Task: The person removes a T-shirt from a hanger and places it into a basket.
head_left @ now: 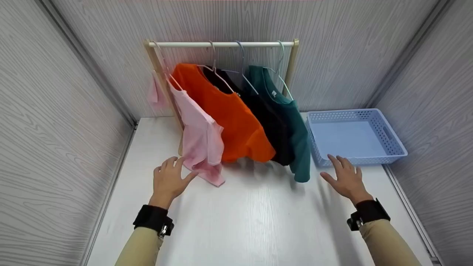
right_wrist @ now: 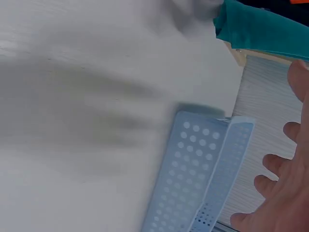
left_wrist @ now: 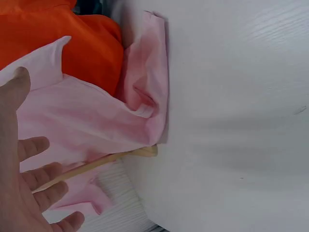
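My left hand [head_left: 170, 181] hovers with spread fingers beside the pink shirt [head_left: 201, 136], holding nothing. In the left wrist view its fingers [left_wrist: 48, 193] are apart from the pink cloth. On the right, my other hand [head_left: 345, 179] is held out over the near edge of the blue basket [head_left: 347, 138], fingers parted and nothing in them. An orange shirt [head_left: 225, 114], a black shirt [head_left: 277, 129] and a green shirt [head_left: 297, 129] hang on hangers next to the pink one. Their hangers hook over the white bar [head_left: 184, 44] of a small wooden rack.
The rack's wooden posts [head_left: 292, 70] stand near the back wall [head_left: 332, 55]. Side walls enclose the white table [head_left: 240, 221] at left and right. The basket, with perforated sides, sits at the right against the rear. Part of the pink shirt extends behind the left post.
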